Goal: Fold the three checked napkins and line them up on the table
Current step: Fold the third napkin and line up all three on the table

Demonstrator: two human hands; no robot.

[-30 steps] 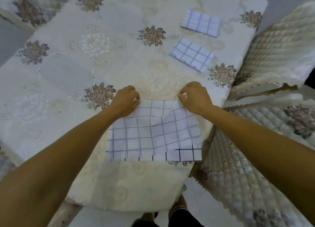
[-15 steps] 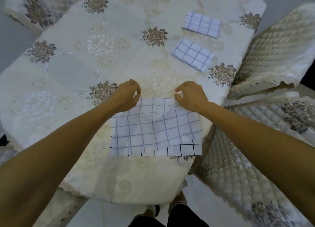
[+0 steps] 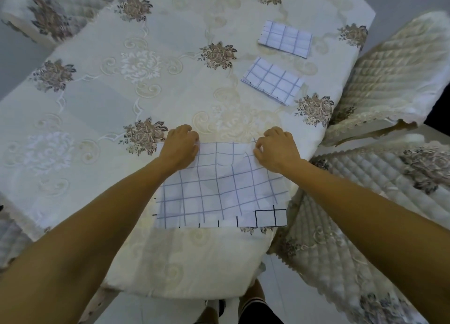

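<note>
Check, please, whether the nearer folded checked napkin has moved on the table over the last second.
No. The nearer folded checked napkin still lies just beyond and left of the same brown embroidered flower on the tablecloth, as before.

Half-folded checked napkin (image 3: 219, 187) flat at near table edge; two folded napkins (image 3: 272, 80) (image 3: 285, 39) beyond, right.

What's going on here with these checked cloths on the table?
A person is folding napkins. The left hand and right hand each pinch a far corner of a spread-out white napkin with blue checks at the table's near edge. A nearer folded checked napkin and a farther folded checked napkin already lie as small rectangles beyond it on the cream floral tablecloth.
</note>
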